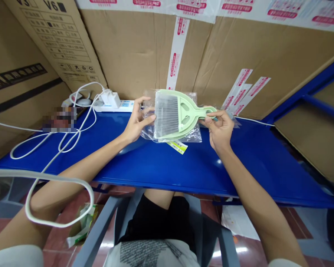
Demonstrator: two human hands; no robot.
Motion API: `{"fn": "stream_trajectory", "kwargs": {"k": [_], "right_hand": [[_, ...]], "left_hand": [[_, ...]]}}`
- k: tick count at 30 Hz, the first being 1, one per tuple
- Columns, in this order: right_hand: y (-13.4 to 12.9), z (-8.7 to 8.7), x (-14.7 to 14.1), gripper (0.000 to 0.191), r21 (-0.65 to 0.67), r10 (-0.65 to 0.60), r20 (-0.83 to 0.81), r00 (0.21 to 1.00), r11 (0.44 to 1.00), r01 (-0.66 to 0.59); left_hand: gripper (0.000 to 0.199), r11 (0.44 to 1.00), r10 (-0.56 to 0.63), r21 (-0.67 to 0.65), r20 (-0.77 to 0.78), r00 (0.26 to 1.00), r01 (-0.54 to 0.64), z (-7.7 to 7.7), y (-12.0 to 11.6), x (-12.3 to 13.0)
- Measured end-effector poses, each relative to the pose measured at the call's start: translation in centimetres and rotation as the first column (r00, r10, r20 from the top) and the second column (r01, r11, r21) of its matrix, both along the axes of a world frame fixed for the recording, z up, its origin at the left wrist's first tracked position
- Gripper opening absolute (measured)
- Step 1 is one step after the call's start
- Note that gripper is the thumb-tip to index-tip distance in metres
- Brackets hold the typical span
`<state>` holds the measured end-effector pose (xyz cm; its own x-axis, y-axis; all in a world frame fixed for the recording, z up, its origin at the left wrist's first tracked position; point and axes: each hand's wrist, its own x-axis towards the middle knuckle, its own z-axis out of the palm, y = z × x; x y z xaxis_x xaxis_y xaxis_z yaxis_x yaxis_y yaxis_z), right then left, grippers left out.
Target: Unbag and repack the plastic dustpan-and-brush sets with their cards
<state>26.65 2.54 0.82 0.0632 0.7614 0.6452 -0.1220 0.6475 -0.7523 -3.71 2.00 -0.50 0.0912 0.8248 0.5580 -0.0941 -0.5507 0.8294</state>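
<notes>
2 hands (221, 130) at 1 brush (168, 113), 1 dustpan (193, 102) (both green)

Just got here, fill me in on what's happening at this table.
Someone is holding up a pale green dustpan and brush, with clear plastic around them, over the blue table. The right hand grips the handle end; the left hand is at the bristle end, though whether it pinches the plastic isn't clear. A yellow-green label shows just below the dustpan.
</notes>
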Motion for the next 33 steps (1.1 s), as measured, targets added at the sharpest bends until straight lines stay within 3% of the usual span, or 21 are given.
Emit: {"fn": "stream_trajectory", "kwargs": {"k": [5,19,26,33], "right_hand": [[-0.1,0.0,0.0,0.029,0.040,0.012,0.013,1.000,0.999,-0.012],[-0.2,-0.4,-0.4,0.025,0.063,0.016,0.087,0.996,0.998,-0.021],[-0.2,-0.4,-0.4,0.023,0.067,0.035,0.103,0.994,0.997,-0.042],[-0.2,-0.3,-0.3,0.027,0.022,0.052,0.062,0.997,0.998,-0.053]], "left_hand": [[0.044,0.994,-0.065,-0.082,0.037,0.997,0.067,-0.2,-0.2,0.3],[0.039,0.988,0.018,-0.157,0.108,0.994,-0.001,-1.3,0.8,0.0],[0.028,0.946,-0.081,-0.299,0.166,0.983,0.128,-0.6,0.0,0.6],[0.019,0.920,-0.149,-0.327,0.223,0.963,0.218,-0.2,0.4,-0.1]]}}
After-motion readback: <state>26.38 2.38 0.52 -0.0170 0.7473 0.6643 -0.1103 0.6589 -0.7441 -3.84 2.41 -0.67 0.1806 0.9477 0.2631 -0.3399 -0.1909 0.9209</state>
